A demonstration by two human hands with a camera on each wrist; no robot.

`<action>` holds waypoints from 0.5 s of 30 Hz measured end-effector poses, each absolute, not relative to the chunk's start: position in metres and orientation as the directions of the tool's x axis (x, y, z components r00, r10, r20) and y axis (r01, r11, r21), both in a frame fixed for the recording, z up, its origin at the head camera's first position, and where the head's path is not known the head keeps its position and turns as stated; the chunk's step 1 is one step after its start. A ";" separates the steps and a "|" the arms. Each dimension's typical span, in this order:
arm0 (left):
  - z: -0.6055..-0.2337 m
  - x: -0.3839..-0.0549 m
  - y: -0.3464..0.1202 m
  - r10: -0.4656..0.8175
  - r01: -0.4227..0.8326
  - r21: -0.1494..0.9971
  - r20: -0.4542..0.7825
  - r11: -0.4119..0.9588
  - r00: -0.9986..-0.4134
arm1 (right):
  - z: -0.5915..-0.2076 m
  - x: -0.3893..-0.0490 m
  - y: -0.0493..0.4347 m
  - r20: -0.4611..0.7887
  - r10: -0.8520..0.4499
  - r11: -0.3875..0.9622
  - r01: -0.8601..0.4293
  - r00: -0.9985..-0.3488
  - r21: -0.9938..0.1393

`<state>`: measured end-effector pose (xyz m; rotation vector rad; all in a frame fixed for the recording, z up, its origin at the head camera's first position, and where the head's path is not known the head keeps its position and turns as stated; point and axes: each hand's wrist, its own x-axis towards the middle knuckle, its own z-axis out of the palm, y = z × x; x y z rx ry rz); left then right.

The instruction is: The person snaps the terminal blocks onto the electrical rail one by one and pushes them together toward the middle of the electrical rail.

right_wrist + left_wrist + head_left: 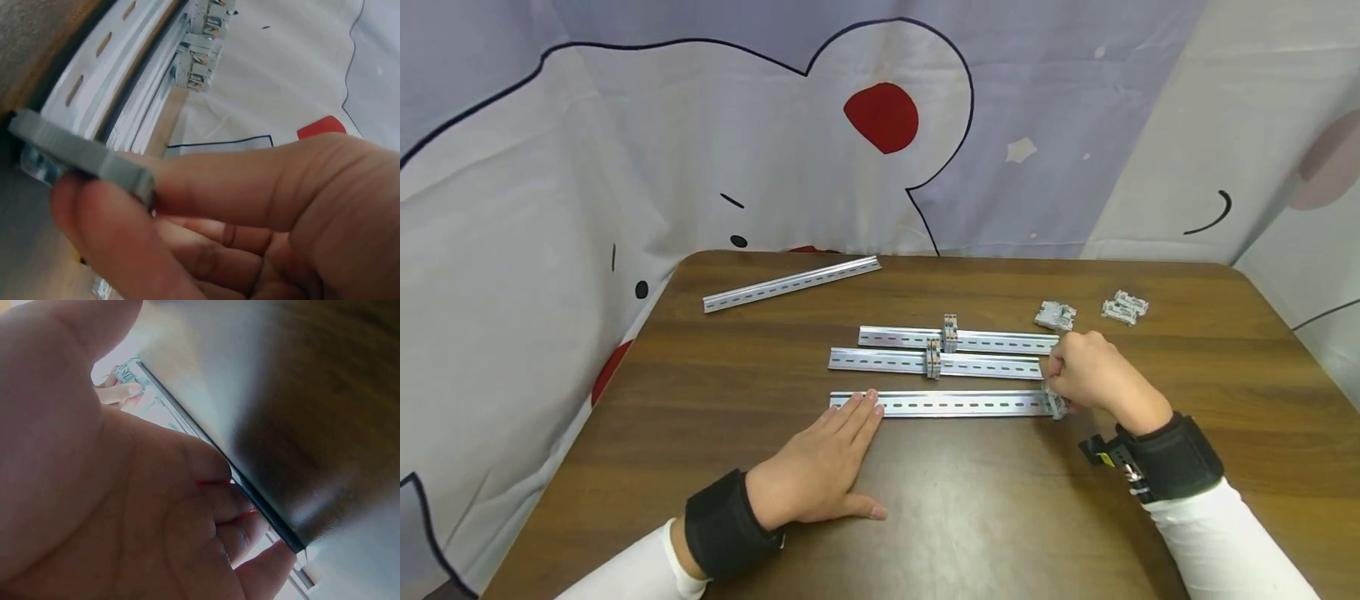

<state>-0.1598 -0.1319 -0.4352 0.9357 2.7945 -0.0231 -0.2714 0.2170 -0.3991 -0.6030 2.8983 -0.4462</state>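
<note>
A slotted metal DIN rail [962,404] lies nearest the person, running left to right. My left hand [820,467] rests with straight fingers on its left end, thumb spread out over the table. At the rail's right end my right hand [1093,375] pinches a grey terminal block [81,150] between thumb and index finger. In the right wrist view the block lies across the rail's end; its underside is hidden. Just behind, two more rails, a middle one [1000,367] and a rear one [895,337], each carry a small group of terminal blocks near the middle.
Another bare rail [790,284] lies slanted at the back left of the brown wooden table [737,358]. Two small piles of loose terminal blocks, a left pile [1056,315] and a right pile [1124,307], lie at the back right. A printed curtain [700,150] hangs behind.
</note>
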 end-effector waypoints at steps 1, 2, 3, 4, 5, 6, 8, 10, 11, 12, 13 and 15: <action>-0.435 -0.160 -0.132 0.593 0.596 0.049 -0.192 0.802 -0.782 | -0.398 -0.272 0.218 -0.117 -0.408 0.873 -0.349 -0.905 -0.340; -0.435 -0.159 -0.132 0.592 0.595 0.050 -0.195 0.802 -0.782 | -0.396 -0.273 0.220 -0.152 -0.405 0.870 -0.328 -0.902 -0.368; -0.436 -0.159 -0.132 0.591 0.594 0.048 -0.196 0.803 -0.782 | -0.395 -0.275 0.223 -0.190 -0.402 0.861 -0.300 -0.895 -0.410; -0.436 -0.159 -0.132 0.591 0.595 0.045 -0.196 0.803 -0.782 | -0.393 -0.276 0.226 -0.222 -0.405 0.848 -0.273 -0.887 -0.455; -0.436 -0.159 -0.132 0.592 0.596 0.042 -0.194 0.802 -0.783 | -0.392 -0.277 0.230 -0.251 -0.410 0.828 -0.243 -0.877 -0.505; -0.436 -0.159 -0.132 0.593 0.597 0.039 -0.189 0.801 -0.783 | -0.391 -0.278 0.234 -0.276 -0.414 0.806 -0.207 -0.868 -0.555; -0.436 -0.159 -0.132 0.596 0.601 0.034 -0.182 0.799 -0.782 | -0.389 -0.279 0.241 -0.318 -0.426 0.760 -0.144 -0.847 -0.634; -0.436 -0.159 -0.132 0.600 0.605 0.031 -0.177 0.796 -0.780 | -0.390 -0.280 0.247 -0.352 -0.449 0.713 -0.092 -0.821 -0.695; -0.437 -0.160 -0.132 0.600 0.605 0.029 -0.175 0.795 -0.780 | -0.390 -0.281 0.249 -0.368 -0.460 0.694 -0.069 -0.808 -0.716; -0.437 -0.160 -0.132 0.602 0.607 0.030 -0.173 0.794 -0.780 | -0.391 -0.282 0.251 -0.382 -0.469 0.679 -0.049 -0.797 -0.732; -0.437 -0.160 -0.132 0.602 0.607 0.028 -0.174 0.794 -0.779 | -0.393 -0.283 0.252 -0.392 -0.480 0.665 -0.034 -0.785 -0.746; -0.437 -0.160 -0.132 0.603 0.609 0.028 -0.176 0.793 -0.778 | -0.396 -0.284 0.255 -0.407 -0.493 0.641 -0.005 -0.769 -0.767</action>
